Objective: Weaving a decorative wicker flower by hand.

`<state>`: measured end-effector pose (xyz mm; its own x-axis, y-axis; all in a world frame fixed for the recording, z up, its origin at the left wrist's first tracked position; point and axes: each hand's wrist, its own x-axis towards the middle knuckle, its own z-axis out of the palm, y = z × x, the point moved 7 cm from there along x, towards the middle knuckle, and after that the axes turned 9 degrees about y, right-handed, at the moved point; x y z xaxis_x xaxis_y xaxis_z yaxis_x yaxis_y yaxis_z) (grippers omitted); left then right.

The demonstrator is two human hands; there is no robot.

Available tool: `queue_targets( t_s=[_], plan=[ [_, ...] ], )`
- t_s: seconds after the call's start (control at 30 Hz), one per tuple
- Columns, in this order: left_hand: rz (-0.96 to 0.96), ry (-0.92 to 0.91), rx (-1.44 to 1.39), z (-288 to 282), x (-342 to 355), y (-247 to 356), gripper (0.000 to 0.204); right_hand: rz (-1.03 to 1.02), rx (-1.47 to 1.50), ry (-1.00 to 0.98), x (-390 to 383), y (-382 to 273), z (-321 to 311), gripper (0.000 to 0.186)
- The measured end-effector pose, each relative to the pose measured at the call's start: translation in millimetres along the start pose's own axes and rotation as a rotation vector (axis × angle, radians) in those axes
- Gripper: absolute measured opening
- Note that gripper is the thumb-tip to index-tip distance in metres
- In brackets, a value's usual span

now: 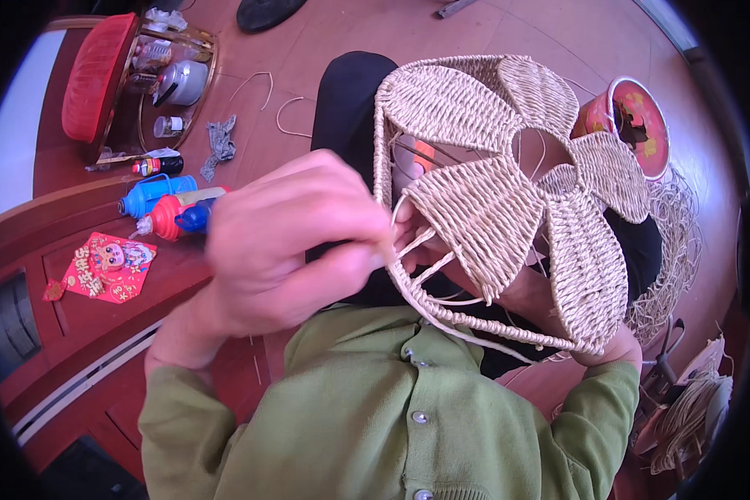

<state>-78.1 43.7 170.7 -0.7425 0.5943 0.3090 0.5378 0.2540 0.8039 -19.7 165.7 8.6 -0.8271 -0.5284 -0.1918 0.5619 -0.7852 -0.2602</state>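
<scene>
The woven frame (pixel 508 208), of straw-coloured cord with petal shapes, lies across the person's lap, over the dark trousers (pixel 346 96); the left hand (pixel 296 242) is at the frame's left edge, close to its near left corner; its fingers are folded and the thumb meets the forefinger, but blur hides whether a strand is pinched there; the right hand (pixel 410 229) reaches under the frame from the right, and its fingertips show just behind the same left edge, near the left hand; I cannot tell what they grip, as the weaving covers them; a loose strand (pixel 475 340) hangs along the near edge; on the floor (pixel 508 25), beyond the frame's right edge, are a red bucket (pixel 592 117) and a tangle of pale cord (pixel 675 242); a grey cloth (pixel 219 148) lies well apart, to the left.
</scene>
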Motion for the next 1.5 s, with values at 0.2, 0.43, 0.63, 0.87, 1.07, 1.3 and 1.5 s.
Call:
queue_targets(
  t_s=[0.2, 0.43, 0.63, 0.87, 1.07, 1.3, 1.5],
  plan=[
    [-0.226, 0.076, -0.567, 5.6, -20.3, -18.5, 0.015, -0.009, -0.076, -0.011, -12.3, -1.5, 0.0, 0.039],
    [-0.303, 0.039, -0.379, 4.4, 2.8, -23.7, 0.008, -0.036, -0.168, -0.015, 16.8, 2.2, 8.2, 0.039],
    [-0.391, -0.227, -0.124, 9.8, 19.4, -35.9, 0.008, -0.055, -0.233, -0.024, 2.3, -7.5, -2.1, 0.040],
    [0.031, -0.331, 0.320, 10.1, 20.1, -18.6, 0.016, -0.066, -0.314, -0.029, -4.3, -7.6, -0.2, 0.040],
    [0.102, -0.369, 0.457, 29.3, 29.6, -8.6, 0.014, -0.074, -0.378, -0.042, -9.1, -8.7, -3.3, 0.041],
    [0.239, -0.521, 0.580, 42.8, 37.2, -4.9, 0.012, -0.092, -0.457, -0.047, -11.1, -11.7, -0.8, 0.041],
    [0.088, -0.533, 0.500, 41.1, 26.5, -22.8, 0.010, -0.127, -0.514, -0.053, -1.3, -17.6, -2.2, 0.042]
  ],
)
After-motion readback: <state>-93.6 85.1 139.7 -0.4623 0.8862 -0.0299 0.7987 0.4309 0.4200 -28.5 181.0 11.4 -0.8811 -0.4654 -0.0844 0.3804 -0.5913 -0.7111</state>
